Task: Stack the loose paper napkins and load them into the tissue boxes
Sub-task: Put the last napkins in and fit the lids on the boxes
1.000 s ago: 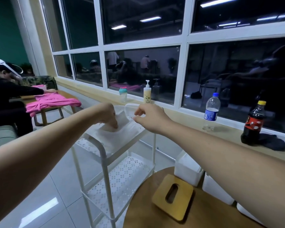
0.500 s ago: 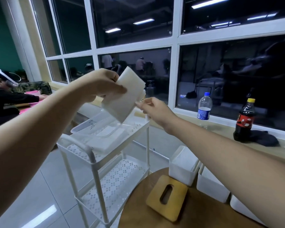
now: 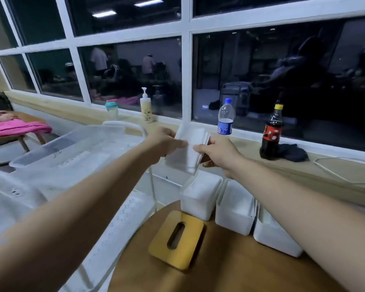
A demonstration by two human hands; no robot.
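A stack of napkins [image 3: 188, 148] hangs tilted in the air just above the left tissue box [image 3: 198, 200], one of three in a row on the round wooden counter [image 3: 230, 270]; the stack's edges are blurred and its lower right corner is hidden behind fingers. The left hand [image 3: 163, 142] pinches its left edge and the right hand [image 3: 217, 153] grips its right edge, both arms stretched forward, and the right forearm covers part of the right tissue box [image 3: 276, 239]. A slotted wooden lid [image 3: 177, 239] lies nearer on the counter, and a white cart [image 3: 114, 218] carrying a clear bin [image 3: 72, 148] stands to the left.
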